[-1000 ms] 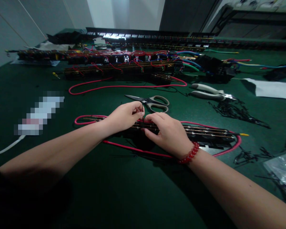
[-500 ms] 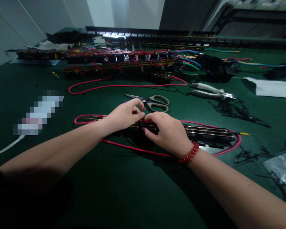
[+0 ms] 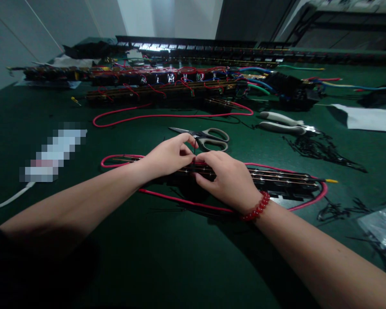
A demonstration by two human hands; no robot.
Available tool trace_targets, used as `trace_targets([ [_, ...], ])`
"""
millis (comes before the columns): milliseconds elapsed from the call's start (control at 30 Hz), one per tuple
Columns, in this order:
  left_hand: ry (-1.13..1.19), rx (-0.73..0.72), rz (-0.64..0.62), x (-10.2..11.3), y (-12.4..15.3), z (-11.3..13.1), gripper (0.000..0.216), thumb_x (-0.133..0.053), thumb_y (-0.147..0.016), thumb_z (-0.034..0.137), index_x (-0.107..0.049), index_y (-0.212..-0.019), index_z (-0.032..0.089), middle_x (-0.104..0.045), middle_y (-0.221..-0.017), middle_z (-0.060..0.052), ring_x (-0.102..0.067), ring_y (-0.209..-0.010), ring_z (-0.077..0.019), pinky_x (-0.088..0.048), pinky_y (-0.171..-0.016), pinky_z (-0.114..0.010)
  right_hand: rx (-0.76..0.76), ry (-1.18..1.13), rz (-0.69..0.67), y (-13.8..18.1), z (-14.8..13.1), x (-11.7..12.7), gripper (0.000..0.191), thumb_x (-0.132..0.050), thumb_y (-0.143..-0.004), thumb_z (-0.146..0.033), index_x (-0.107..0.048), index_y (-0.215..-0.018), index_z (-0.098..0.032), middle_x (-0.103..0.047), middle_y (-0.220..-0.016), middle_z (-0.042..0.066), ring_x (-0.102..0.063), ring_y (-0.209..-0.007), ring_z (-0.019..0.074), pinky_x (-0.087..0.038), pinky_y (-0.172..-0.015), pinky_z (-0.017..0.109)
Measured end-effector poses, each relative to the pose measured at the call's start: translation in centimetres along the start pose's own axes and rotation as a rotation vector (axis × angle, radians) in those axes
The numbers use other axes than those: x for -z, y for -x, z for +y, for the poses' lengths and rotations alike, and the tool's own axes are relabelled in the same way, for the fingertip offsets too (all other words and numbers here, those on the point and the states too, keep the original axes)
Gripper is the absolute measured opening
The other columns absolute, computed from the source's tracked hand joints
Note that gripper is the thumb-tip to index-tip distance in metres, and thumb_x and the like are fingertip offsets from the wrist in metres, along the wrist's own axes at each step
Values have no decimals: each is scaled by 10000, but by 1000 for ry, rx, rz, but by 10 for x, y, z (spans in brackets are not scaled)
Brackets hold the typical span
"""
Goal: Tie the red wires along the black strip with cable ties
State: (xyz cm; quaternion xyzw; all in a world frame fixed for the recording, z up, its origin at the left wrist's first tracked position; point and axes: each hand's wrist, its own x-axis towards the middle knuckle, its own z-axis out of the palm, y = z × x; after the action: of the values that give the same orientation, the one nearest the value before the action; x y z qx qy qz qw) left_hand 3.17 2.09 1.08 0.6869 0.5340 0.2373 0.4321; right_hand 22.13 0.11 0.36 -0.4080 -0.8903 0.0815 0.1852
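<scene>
Right hand (image 3: 230, 178) grips, part-hides black bar (image 3: 281, 180); left hand (image 3: 170, 155) possibly pinching tie (image 3: 195, 150).

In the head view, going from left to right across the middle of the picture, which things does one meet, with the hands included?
White cable, blurred-out white object, left hand, right hand, pliers, white sheet.

A white sheet (image 3: 373, 118) lies at right, a white cord (image 3: 11, 199) at left, a dark-framed rack (image 3: 347, 28) behind.
</scene>
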Motion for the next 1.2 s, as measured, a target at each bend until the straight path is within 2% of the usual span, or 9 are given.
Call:
trace_targets([
  [367, -47, 66, 21, 0, 1, 5, 270, -595, -810, 232, -560, -1075, 201, -717, -797, 24, -636, -684, -132, -446, -650, -251, -16, -30, -11, 0, 2, 1, 240, -628, -854, -324, -651, -1063, -208, -712, -1065, 56, -644, -986, 241, -497, -760, 350],
  [633, -31, 63, 31, -1, 0, 5, 245, -586, -801, 227, -581, -1043, 194, -703, -766, 28, -635, -682, -130, -455, -656, -251, -21, -36, -17, -1, 1, 1, 234, -624, -857, -324, -658, -1058, -210, -718, -1053, 57, -642, -990, 244, -500, -761, 356],
  [800, -99, -36, 45, -1, -3, 1, 86, -568, -800, 235, -628, -811, 174, -669, -754, 8, -607, -702, -134, -446, -661, -265, -17, -54, -12, 0, 1, 1, 257, -634, -848, -314, -660, -1082, -212, -719, -1071, 60, -638, -992, 241, -501, -780, 357],
  [967, 2, -82, 49, -2, -2, -1, 54, -560, -798, 186, -611, -804, 172, -660, -757, 11, -610, -716, -129, -456, -677, -262, -28, -58, -22, 0, 1, 1, 272, -631, -847, -314, -661, -1097, -213, -718, -1065, 63, -637, -981, 239, -500, -776, 353],
  [1200, -66, -103, 50, 0, -1, 0, 58, -551, -835, 204, -593, -805, 177, -635, -748, 21, -592, -707, -125, -441, -667, -256, -22, -55, -22, 0, 2, 1, 275, -612, -858, -328, -661, -1103, -214, -716, -1063, 68, -639, -972, 237, -501, -775, 353],
])
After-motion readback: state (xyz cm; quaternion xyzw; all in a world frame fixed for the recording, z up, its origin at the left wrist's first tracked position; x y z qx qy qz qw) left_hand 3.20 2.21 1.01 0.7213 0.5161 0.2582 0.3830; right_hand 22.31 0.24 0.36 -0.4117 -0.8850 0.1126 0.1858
